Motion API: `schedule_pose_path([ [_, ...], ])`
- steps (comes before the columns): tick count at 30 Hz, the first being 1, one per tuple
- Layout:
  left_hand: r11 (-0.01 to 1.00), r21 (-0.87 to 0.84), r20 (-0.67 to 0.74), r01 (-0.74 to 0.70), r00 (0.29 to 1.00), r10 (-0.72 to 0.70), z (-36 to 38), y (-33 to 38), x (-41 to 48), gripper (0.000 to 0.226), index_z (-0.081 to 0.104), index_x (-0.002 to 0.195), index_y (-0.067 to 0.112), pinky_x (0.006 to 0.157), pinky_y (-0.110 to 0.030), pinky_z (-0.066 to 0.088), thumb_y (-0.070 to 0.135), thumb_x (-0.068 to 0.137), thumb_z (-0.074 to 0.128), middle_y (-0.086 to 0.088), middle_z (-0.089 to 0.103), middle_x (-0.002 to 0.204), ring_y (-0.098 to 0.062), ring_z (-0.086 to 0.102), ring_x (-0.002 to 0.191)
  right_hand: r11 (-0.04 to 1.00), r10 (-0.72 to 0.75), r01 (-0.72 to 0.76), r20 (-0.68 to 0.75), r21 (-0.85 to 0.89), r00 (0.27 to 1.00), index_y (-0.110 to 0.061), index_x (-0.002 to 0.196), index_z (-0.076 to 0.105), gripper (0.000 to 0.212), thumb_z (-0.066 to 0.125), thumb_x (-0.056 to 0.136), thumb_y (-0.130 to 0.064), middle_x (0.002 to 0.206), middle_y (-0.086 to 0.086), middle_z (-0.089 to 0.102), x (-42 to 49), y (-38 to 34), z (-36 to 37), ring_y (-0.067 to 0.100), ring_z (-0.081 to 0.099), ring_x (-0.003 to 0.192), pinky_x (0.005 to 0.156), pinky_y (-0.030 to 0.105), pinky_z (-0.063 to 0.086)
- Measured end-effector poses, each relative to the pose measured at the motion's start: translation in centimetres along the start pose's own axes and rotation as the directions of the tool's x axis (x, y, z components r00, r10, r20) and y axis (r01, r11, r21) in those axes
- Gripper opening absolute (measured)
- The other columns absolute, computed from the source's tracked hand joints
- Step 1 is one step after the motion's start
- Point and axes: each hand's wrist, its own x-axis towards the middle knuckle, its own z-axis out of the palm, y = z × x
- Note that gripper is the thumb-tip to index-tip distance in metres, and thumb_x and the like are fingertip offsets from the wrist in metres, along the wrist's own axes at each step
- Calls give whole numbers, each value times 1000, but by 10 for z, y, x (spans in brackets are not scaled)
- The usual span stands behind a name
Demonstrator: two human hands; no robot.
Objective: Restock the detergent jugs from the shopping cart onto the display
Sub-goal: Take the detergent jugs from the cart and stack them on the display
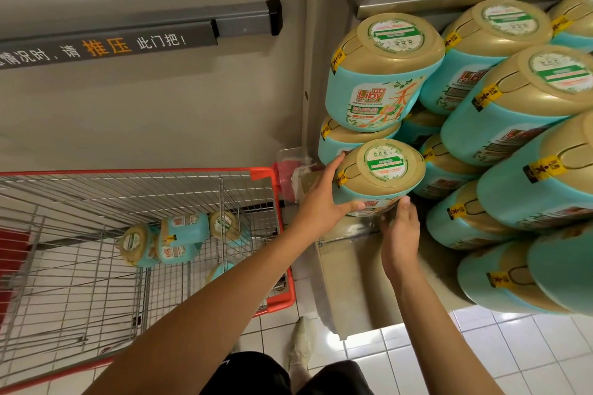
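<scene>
Holds a detergent jug w/ both hands at the lower-left corner of the display stack. Teal body, gold cap end w/ round green label toward the camera, lying on its side, up against the stacked jugs behind & to its right. Can't tell whether it rests on anything yet; underside hidden by the hands.

Clasps the jug's left side w/ L hand: fingers spread up along the cap edge, thumb hooked across the label below. Presses the near lower side w/ R hand, seen from the back, fingers fairly straight, tips on the jug, not wrapped round it.

In the stack: same Liby jugs piled on their sides in several layers, cap ends outward. Beige display base just below the hands.

Just left of the display, a shopping cart w/ red rim & wire basket. Holds a few more jugs at its far end.

Behind the cart, a grey door w/ push bar carrying Chinese lettering. At btm, white floor tiles, a pale shoe & black shorts.
</scene>
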Motion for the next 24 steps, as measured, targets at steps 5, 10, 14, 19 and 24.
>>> schedule_pose_path([
  [5, 986, -9, 13, 167, 986, -167, -20, -31, -19, 67, 45, 152, 31, 106, -39, 52, 46, 94, 75, 1, 57, 148, -16, 60, 128, 997, 75, -75, 6, 21, 997, -20, 154, 46, 43, 49, 112, -27, 149, 9, 59, -30, 25, 8, 15, 61, 127, 109, 38, 50],
  [10, 983, 3, -18, 186, 982, -185, -56, -76, -54, 26, 64, 125, 35, 100, -35, 52, 44, 101, 66, 18, 64, 119, -9, 64, 116, 982, 161, -145, 131, -124, 978, -29, 136, 64, 29, 56, 109, -22, 137, -4, 68, -77, 47, 26, 12, 64, 126, 113, 37, 49],
  [14, 967, -8, -105, 254, 962, -253, -92, -110, -88, 18, 66, 118, 38, 96, -34, 52, 44, 101, 64, 17, 67, 119, -8, 64, 113, 953, 187, -119, 235, -277, 954, -29, 130, 69, 27, 53, 109, -22, 131, -14, 70, -105, 60, 53, -6, 65, 114, 109, 31, 51],
  [19, 950, -107, -232, 295, 921, -312, -135, -149, -133, 11, 68, 111, 38, 81, -16, 46, 33, 102, 66, 20, 68, 113, 9, 63, 102, 926, 213, -67, 368, -370, 905, -25, 131, 69, 26, 57, 108, -27, 131, -15, 70, -130, 80, 103, 14, 65, 126, 113, 54, 49],
  [24, 917, -227, -328, 327, 861, -388, -176, -182, -174, 10, 70, 109, 34, 69, -7, 51, 27, 103, 66, 14, 71, 110, 11, 67, 93, 895, 250, -32, 441, -444, 862, -21, 131, 70, 26, 59, 107, -20, 135, -5, 68, -152, 114, 152, 15, 60, 133, 120, 46, 43],
])
